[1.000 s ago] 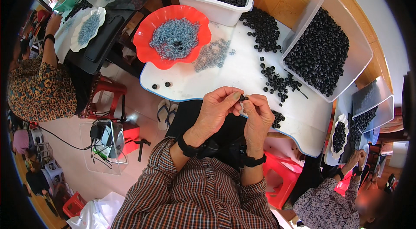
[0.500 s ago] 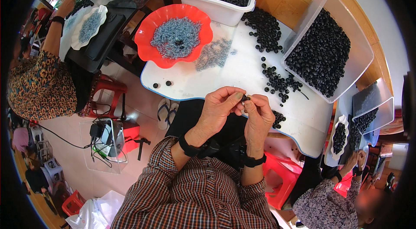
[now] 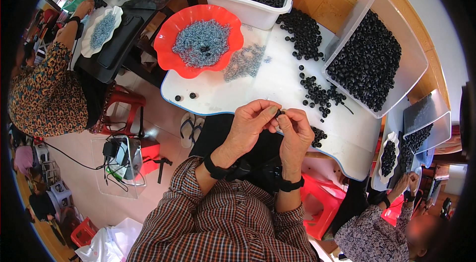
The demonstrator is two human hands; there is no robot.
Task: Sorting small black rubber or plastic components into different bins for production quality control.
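My left hand (image 3: 255,120) and my right hand (image 3: 296,130) meet over the table's front edge. Between their fingertips they pinch a small black round piece (image 3: 278,113), partly hidden by the fingers. Ring-like black pieces of similar size lie in a loose cluster (image 3: 317,92) beyond my right hand. A smaller group (image 3: 319,136) sits beside that hand. Two single black pieces (image 3: 193,95) rest near the table's left edge. A red wavy-rimmed bowl (image 3: 163,46) holds many tiny bluish clear pieces (image 3: 201,39), with a few black ones on top.
A white tub (image 3: 243,8) of black pieces stands at the back. At right, a clear bin (image 3: 347,39) tilts with more. Loose bluish pieces (image 3: 245,61) lie beside the bowl. Co-workers sit left (image 3: 49,93) and lower right (image 3: 377,234). A clear box with cables (image 3: 116,163) stands on the floor.
The black piece between my fingertips has turned or shifted slightly; both hands stay in place. The co-worker at left has moved a hand at their table.
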